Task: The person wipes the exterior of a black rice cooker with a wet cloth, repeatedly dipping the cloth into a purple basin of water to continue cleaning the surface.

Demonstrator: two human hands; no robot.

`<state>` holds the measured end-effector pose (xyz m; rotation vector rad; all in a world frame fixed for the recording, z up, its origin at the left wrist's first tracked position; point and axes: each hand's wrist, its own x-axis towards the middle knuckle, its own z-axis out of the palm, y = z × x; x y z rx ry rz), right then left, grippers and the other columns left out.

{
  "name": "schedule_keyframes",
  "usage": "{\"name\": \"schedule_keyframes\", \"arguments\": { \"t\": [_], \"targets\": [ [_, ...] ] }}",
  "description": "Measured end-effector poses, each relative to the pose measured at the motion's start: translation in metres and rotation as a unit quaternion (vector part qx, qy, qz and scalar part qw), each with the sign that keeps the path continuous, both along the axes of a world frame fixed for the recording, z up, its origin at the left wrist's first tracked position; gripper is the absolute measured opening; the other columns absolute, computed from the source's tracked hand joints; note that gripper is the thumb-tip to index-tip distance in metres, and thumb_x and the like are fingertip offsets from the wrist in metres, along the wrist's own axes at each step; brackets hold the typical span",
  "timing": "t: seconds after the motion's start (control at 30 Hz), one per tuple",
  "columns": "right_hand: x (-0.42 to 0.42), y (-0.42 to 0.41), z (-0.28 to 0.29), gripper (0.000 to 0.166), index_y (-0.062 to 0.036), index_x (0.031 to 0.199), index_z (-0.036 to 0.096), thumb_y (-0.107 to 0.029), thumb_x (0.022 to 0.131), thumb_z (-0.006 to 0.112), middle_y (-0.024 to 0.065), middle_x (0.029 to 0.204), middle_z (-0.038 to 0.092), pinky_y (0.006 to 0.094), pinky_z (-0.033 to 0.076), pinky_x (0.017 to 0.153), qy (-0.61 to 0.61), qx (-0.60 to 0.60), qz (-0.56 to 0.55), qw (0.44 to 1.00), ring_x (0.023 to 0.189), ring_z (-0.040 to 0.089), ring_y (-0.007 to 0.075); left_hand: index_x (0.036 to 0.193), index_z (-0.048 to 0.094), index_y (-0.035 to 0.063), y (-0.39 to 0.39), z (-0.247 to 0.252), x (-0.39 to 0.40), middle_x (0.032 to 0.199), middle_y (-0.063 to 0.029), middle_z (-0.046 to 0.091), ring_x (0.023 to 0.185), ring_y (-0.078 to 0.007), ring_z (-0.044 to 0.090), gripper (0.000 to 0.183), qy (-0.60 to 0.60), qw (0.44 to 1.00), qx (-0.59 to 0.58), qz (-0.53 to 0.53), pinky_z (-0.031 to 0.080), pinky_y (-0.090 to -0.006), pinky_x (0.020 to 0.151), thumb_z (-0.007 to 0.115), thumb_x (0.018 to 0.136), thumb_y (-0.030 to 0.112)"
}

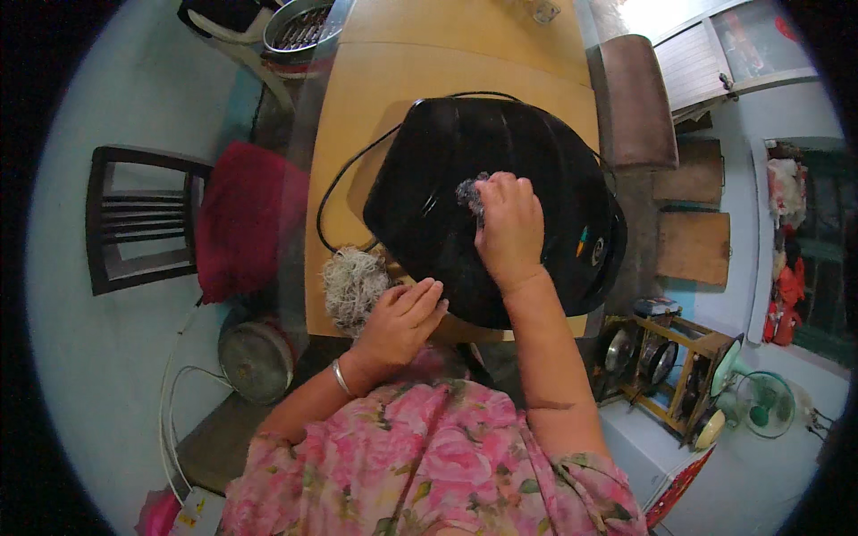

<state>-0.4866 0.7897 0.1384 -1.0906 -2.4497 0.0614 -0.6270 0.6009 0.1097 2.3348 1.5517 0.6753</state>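
Observation:
A glossy black appliance lid or shell (516, 147) with a power cord (338, 175) lies on the wooden table (375, 74). My right hand (511, 221) presses a grey metal scouring pad (472, 194) against the middle of its black surface. A bangle circles my left wrist, and my left hand (405, 315) rests at the shell's near left edge, fingers together and extended. Whether those fingers grip the edge cannot be made out. Beside that hand, at the table's near left corner, sits a pale tangled bundle of fibre or mesh (354, 289).
Left of the table is a dark chair (149, 268) with a red cloth (244, 221). A brown padded seat (637, 100) stands to the right. At the lower right are a rack (697, 331) with pans and a green fan (761, 405). A glass (546, 11) is at the far end.

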Motion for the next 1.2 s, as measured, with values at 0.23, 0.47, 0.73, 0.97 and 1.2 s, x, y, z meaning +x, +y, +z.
{"name": "schedule_keyframes", "arguments": {
  "t": [0.23, 0.47, 0.73, 0.97, 1.2],
  "targets": [
    [0.007, -0.05, 0.001, 0.025, -0.0092, 0.1, 0.062, -0.008, 0.075, 0.064, 0.0089, 0.1, 0.058, 0.0407, 0.045, 0.073, -0.045, -0.035, 0.053, 0.997, 0.092, 0.056, 0.03, 0.121, 0.067, 0.0026, -0.001, -0.007, 0.0, 0.136, -0.0149, 0.058, 0.128, -0.0288, 0.055, 0.038, -0.017, 1.0, 0.022, -0.007, 0.045, -0.0453, 0.101, 0.057, 0.085, 0.012],
    [0.008, -0.058, -0.002, 0.022, -0.0088, 0.101, 0.062, -0.013, 0.079, 0.061, 0.0083, 0.099, 0.058, 0.04, 0.044, 0.077, -0.092, -0.05, 0.081, 0.991, 0.092, 0.055, 0.0272, 0.12, 0.067, 0.0019, 0.0, -0.01, 0.0, 0.134, -0.0153, 0.058, 0.127, -0.0298, 0.056, 0.038, -0.021, 0.999, 0.019, -0.018, 0.046, -0.0454, 0.098, 0.06, 0.083, 0.012],
    [-0.027, 0.088, -0.014, 0.017, -0.0099, 0.093, 0.065, -0.006, 0.076, 0.065, 0.008, 0.101, 0.061, 0.0422, 0.05, 0.078, -0.052, 0.027, -0.012, 0.998, 0.1, 0.057, 0.0303, 0.118, 0.068, 0.0056, 0.004, 0.0, -0.003, 0.133, -0.0126, 0.059, 0.125, -0.0279, 0.057, 0.037, 0.014, 0.999, 0.035, -0.009, 0.048, -0.0429, 0.094, 0.062, 0.082, 0.011],
    [-0.025, 0.036, -0.009, 0.026, -0.0099, 0.102, 0.064, -0.006, 0.077, 0.064, 0.009, 0.108, 0.061, 0.043, 0.047, 0.082, -0.098, -0.003, 0.024, 0.995, 0.102, 0.056, 0.0321, 0.116, 0.068, 0.0046, 0.004, -0.008, -0.001, 0.133, -0.0132, 0.058, 0.124, -0.0288, 0.058, 0.036, -0.007, 0.998, 0.056, -0.001, 0.049, -0.043, 0.094, 0.061, 0.082, 0.012],
    [-0.009, -0.024, -0.004, 0.019, -0.0107, 0.099, 0.062, -0.012, 0.079, 0.06, 0.0082, 0.1, 0.058, 0.0423, 0.044, 0.075, -0.039, -0.012, 0.168, 0.985, 0.092, 0.054, 0.0288, 0.117, 0.068, 0.0053, 0.0, -0.008, -0.001, 0.134, -0.0123, 0.058, 0.126, -0.0294, 0.056, 0.039, -0.026, 1.0, 0.014, -0.006, 0.048, -0.0448, 0.097, 0.065, 0.079, 0.012]
  ]
}}
